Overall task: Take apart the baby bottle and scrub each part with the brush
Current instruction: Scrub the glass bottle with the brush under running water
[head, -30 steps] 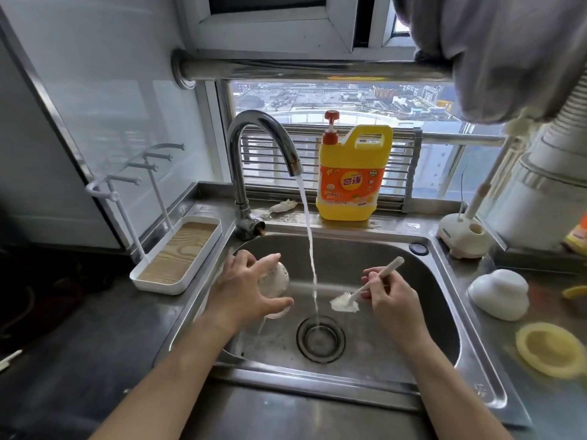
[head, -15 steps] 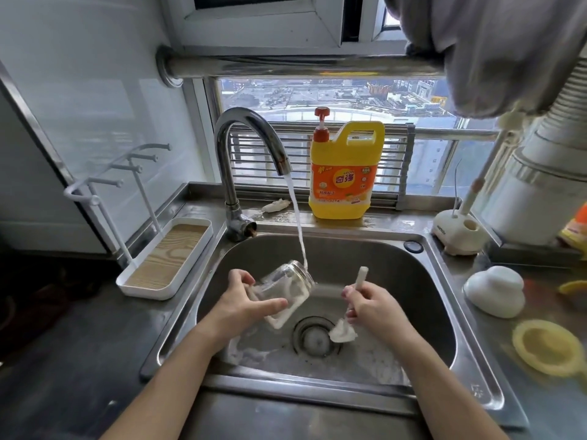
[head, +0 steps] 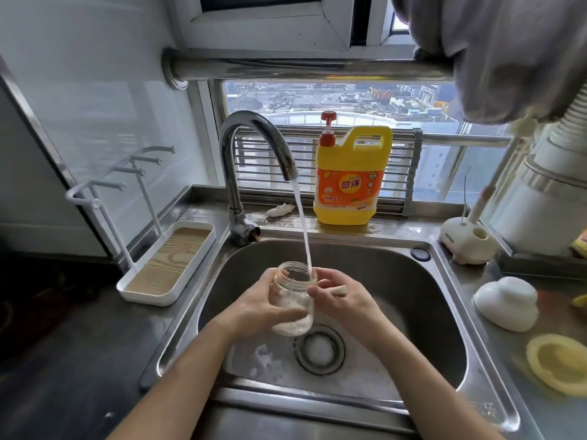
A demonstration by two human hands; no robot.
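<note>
Clear wide-mouthed baby bottle (head: 293, 301), tilted before, now upright over the steel sink (head: 397, 281) under the tap's water stream (head: 301, 223); left hand (head: 254, 309) wraps it, right hand (head: 344, 301), now just beside it, grips the white brush handle (head: 339, 290).

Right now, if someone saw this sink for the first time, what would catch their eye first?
The water stream from the tap runs down into the mouth of the clear bottle, held upright over the middle of the sink by the left hand, while the right hand beside it grips the brush. Behind the sink, the bright yellow detergent jug stands on the ledge by the window.
</note>
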